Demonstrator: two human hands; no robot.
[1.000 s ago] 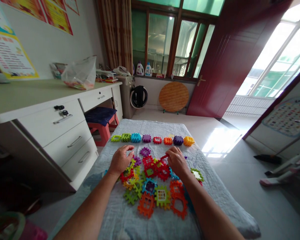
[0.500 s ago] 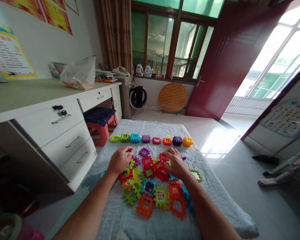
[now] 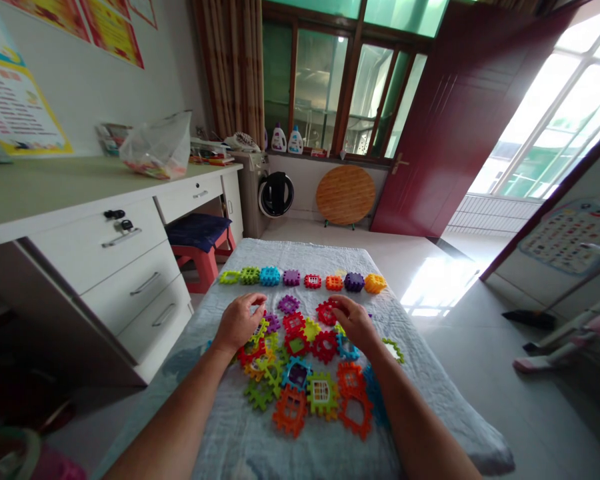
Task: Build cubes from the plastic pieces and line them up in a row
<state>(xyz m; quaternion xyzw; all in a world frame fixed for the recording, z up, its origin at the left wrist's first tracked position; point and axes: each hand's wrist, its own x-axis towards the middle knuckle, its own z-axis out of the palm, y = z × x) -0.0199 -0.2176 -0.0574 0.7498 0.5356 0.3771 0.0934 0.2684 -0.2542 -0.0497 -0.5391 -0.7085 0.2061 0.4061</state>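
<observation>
My left hand (image 3: 241,321) hovers at the left of the loose pieces, its fingers curved and apart from the thumb, with nothing seen between them. My right hand (image 3: 353,319) is at the right, its fingertips at a red piece (image 3: 327,312); whether they grip it is hard to tell. Between the hands lie a purple piece (image 3: 289,305), a yellow piece (image 3: 311,329) and several red ones. Nearer me are a blue piece (image 3: 297,374), a green piece (image 3: 323,393) and an orange piece (image 3: 290,411). My right hand and forearm hide some pieces.
A row of coloured blocks, among them a dark purple one (image 3: 355,282), runs across the cloth-covered table (image 3: 300,252) beyond my hands. A white desk (image 3: 125,247) with a plastic bag (image 3: 157,147) stands at the left, beside a red stool (image 3: 205,267).
My right hand has shifted slightly right, its fingers less spread. The red piece at its fingertips and the blue piece below it now show more fully. My left hand has barely moved.
</observation>
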